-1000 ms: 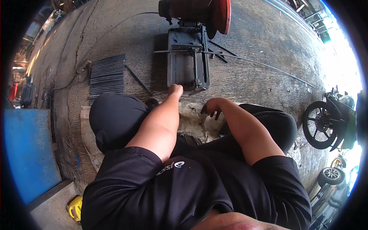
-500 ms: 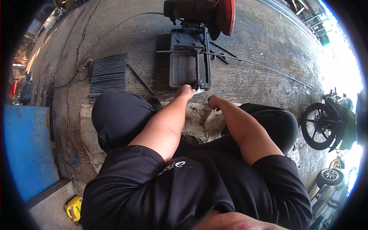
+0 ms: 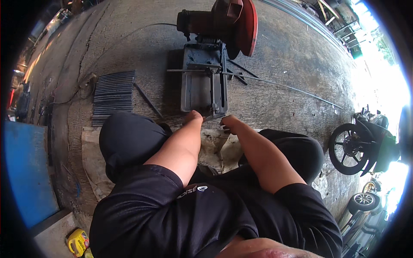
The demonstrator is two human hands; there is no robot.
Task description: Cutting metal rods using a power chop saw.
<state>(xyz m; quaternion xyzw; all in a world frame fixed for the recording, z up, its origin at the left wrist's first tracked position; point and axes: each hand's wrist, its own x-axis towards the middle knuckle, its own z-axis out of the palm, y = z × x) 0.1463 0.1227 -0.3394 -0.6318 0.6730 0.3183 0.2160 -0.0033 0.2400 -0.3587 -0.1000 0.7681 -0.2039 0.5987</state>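
In front of me stands a chop saw with a red blade guard and a dark flat base. A long thin metal rod lies crosswise through its clamp. The clamp's screw runs toward me to a handle at the base's near edge. My left hand is at that edge, just left of the handle, bent over with its fingers hidden. Right of the handle is my right hand, its fingers loosely bent and apart, with nothing visible in them.
A row of cut dark metal bars lies at the left, with one loose bar beside it. Short offcuts lie right of the saw. A motorcycle wheel stands at the right, a blue panel at the left.
My left hand has moved off the clamp handle to its left. The fingers of my right hand have loosened, and it is closer to the handle. The whole view has shifted slightly.
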